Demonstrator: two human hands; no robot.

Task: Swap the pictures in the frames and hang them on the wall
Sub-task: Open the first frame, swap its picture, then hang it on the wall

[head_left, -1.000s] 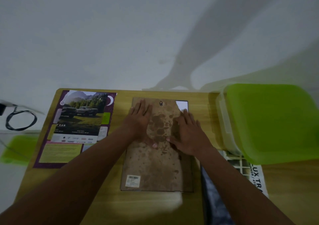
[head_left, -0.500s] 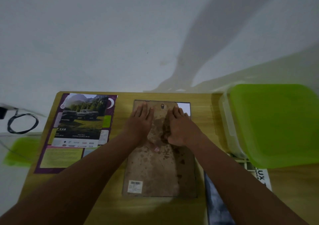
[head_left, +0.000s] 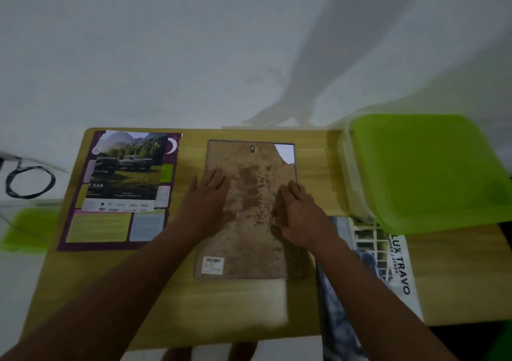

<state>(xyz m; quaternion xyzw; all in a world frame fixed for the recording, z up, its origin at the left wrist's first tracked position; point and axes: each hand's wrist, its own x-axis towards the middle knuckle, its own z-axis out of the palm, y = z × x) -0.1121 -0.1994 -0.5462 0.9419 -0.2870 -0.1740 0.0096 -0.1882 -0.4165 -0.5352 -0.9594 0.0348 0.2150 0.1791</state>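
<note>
Frame (head_left: 250, 208) is lying face down mid-table (head_left: 249, 305), stained brown backing board up, hanging ring (head_left: 252, 149) at the far edge and barcode sticker (head_left: 212, 265) at the near-left corner. We're pressing both palms flat on that backing: left hand (head_left: 206, 194) is sitting over the left edge, right hand (head_left: 297, 211) over the right side, fingers spread and extended on both, nothing being gripped in either. Backing's far-right corner is broken off, so a white patch (head_left: 286, 152) is showing through there. Truck picture (head_left: 128, 166) is lying on a purple-bordered sheet (head_left: 110, 230), both resting on the table well left of the frame, apart from it. Another printed sheet (head_left: 388, 263) is lying just right of the frame, partly tucked under a clear box with a green lid (head_left: 426, 172). Black cable loop (head_left: 29, 182) is sitting off the table's left edge. We're seeing some motion blur, so frame clips aren't readable.
</note>
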